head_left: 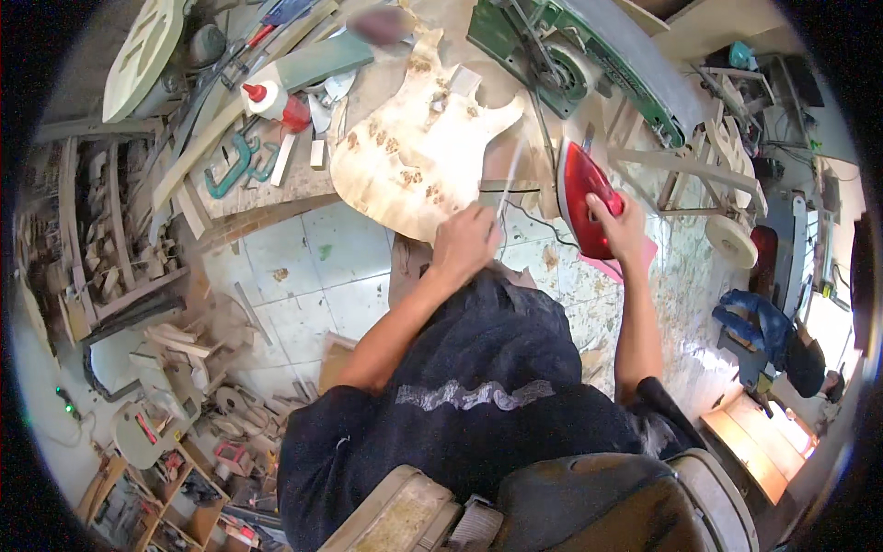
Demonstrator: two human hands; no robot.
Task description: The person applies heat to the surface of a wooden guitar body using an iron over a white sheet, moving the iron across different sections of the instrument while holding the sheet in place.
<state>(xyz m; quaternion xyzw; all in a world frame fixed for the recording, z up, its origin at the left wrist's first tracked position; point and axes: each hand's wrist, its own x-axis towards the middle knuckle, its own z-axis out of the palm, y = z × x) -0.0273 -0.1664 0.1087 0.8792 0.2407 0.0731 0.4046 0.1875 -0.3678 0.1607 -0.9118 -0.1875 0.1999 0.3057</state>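
Note:
A pale guitar body (pixel 386 161) with brown burl spots lies on the workbench in front of me, its rounded end at the near edge. My left hand (pixel 467 241) is closed beside that end, and a thin whitish strip (pixel 513 170) rises from its fingers. How far the strip runs inside the fist is hidden. To the right, my right hand (pixel 625 225) grips the handle of a red clothes iron (pixel 578 198). The iron is tilted up, its pale soleplate edge facing left, apart from the guitar body. A dark cord (pixel 544 224) hangs between my hands.
A white glue bottle (pixel 265 99) with a red cap, green clamps (pixel 230 170) and small wood blocks (pixel 317 154) sit left of the guitar body. A green machine (pixel 602 60) stands behind right. Wooden frames (pixel 685 166) jut out at right. Tiled floor (pixel 313 248) lies below.

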